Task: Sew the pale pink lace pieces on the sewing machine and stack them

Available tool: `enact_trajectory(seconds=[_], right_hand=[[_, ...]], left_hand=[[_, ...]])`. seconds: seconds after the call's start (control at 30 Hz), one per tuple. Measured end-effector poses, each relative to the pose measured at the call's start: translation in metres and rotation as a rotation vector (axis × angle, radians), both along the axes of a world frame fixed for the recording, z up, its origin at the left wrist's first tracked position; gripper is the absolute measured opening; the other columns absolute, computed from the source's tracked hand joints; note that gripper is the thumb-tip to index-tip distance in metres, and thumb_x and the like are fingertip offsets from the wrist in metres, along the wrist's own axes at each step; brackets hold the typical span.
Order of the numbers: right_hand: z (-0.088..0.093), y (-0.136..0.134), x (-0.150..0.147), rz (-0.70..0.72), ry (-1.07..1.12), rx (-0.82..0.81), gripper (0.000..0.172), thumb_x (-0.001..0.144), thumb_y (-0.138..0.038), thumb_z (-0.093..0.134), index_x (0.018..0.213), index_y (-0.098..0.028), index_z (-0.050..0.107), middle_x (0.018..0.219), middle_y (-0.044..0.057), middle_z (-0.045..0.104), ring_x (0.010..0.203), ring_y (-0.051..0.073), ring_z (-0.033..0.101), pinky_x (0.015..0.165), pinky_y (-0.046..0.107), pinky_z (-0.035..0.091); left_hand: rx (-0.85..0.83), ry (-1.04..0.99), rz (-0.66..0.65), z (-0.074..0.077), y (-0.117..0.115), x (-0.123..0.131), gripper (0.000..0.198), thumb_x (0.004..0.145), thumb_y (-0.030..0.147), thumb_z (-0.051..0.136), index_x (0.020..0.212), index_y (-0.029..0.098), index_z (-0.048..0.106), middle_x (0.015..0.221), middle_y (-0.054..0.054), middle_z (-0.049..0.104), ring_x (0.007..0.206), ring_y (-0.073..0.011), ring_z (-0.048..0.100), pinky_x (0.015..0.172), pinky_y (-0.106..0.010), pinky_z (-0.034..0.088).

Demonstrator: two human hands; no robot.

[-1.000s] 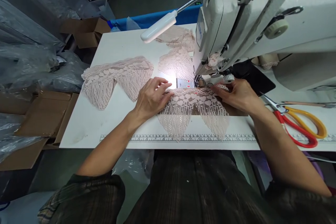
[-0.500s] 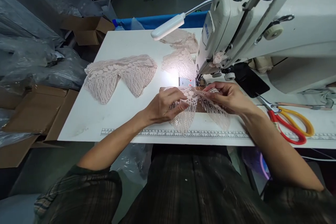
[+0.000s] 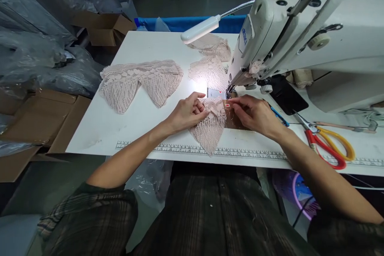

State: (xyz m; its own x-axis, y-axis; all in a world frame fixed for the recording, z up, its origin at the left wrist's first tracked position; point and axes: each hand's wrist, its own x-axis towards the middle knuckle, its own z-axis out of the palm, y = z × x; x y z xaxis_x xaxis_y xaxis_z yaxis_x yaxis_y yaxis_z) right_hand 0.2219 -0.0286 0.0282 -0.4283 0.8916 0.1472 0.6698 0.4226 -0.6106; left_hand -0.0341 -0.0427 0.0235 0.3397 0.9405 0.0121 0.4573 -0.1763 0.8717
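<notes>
A pale pink lace piece (image 3: 210, 128) lies in front of the sewing machine's presser foot (image 3: 229, 90), its pointed end hanging toward the table's front edge. My left hand (image 3: 189, 113) is closed on the left side of this lace, thumb and fingers pinched at its upper part. Just right of the lace, my right hand (image 3: 255, 114) is closed, its thumb and forefinger together close to the needle area; what they pinch is too small to make out. A small red-and-white mark (image 3: 227, 105) shows by those fingertips, over a brown plate (image 3: 237, 119).
Another lace piece (image 3: 141, 82) with two points lies at left on the white table (image 3: 120, 132). More lace (image 3: 208, 72) sits behind the needle. At right are a black phone (image 3: 288, 94), scissors (image 3: 333, 144) and a blue tool (image 3: 279, 116). A lamp (image 3: 201, 30) hangs above.
The lace's right-hand point has come off the right side, and the lace now lies gathered by my left hand. My right hand has let go of that part, baring the brown plate.
</notes>
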Motion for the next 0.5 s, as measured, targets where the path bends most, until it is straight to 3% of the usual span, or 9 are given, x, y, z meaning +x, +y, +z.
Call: enact_trajectory(seconds=[0.1,0.17,0.3,0.5], right_hand=[[-0.016,-0.007,0.002,0.152,-0.076,0.212,0.037,0.098,-0.028,0.048,0.125,-0.016,0.070,0.113,0.015,0.069,0.105,0.027,0.064,0.095,0.048,0.055],[-0.027,-0.011,0.000,0.153,-0.109,0.302,0.035,0.098,-0.024,0.049,0.126,-0.016,0.069,0.115,0.017,0.065,0.111,0.029,0.060,0.099,0.052,0.053],[-0.039,-0.013,-0.002,0.126,-0.129,0.366,0.035,0.098,-0.022,0.048,0.130,-0.019,0.064,0.117,0.016,0.060,0.111,0.030,0.056,0.097,0.054,0.053],[-0.039,-0.010,-0.005,0.121,-0.192,0.416,0.034,0.099,-0.021,0.044,0.128,-0.020,0.062,0.114,0.015,0.059,0.106,0.029,0.055,0.097,0.053,0.052]], left_hand=[[-0.015,0.040,-0.006,0.004,-0.002,-0.001,0.048,0.088,0.030,0.070,0.129,0.014,0.051,0.079,0.002,0.067,0.055,-0.0087,0.060,0.052,-0.022,0.049],[-0.028,0.057,0.004,0.006,-0.004,0.000,0.047,0.089,0.031,0.070,0.129,0.015,0.052,0.076,0.004,0.065,0.052,-0.0076,0.059,0.051,-0.021,0.049],[-0.026,0.080,0.026,0.006,-0.004,0.001,0.048,0.089,0.035,0.072,0.129,0.015,0.053,0.072,0.006,0.062,0.050,-0.0072,0.058,0.051,-0.021,0.049],[-0.043,0.124,-0.005,0.003,0.000,-0.002,0.053,0.085,0.032,0.075,0.131,0.016,0.054,0.080,0.003,0.066,0.058,-0.0084,0.058,0.053,-0.020,0.044]])
